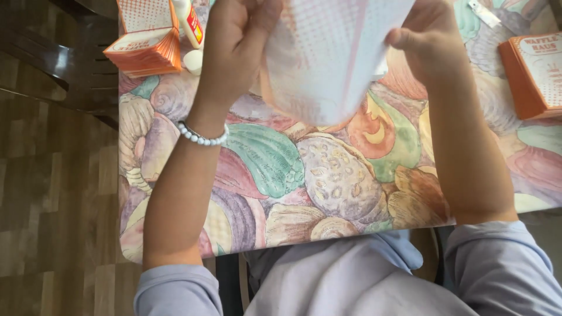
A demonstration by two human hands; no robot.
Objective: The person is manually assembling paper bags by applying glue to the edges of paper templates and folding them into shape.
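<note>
At the top centre of the frame, both hands hold up a pale sheet of paper printed with fine orange-pink dots [328,52] above the table covered in a shell-patterned cloth [328,175]: the left hand [240,41], with a white bead bracelet [202,137] on its wrist, curls its fingers around the sheet's left edge, and the right hand [430,38] pinches the right edge between thumb and fingers. A fanned stack of orange-edged printed cards [146,50] and a white glue bottle with an orange label [190,23] sit in the upper left, and another orange stack of cards [535,73] lies at the upper right edge.
</note>
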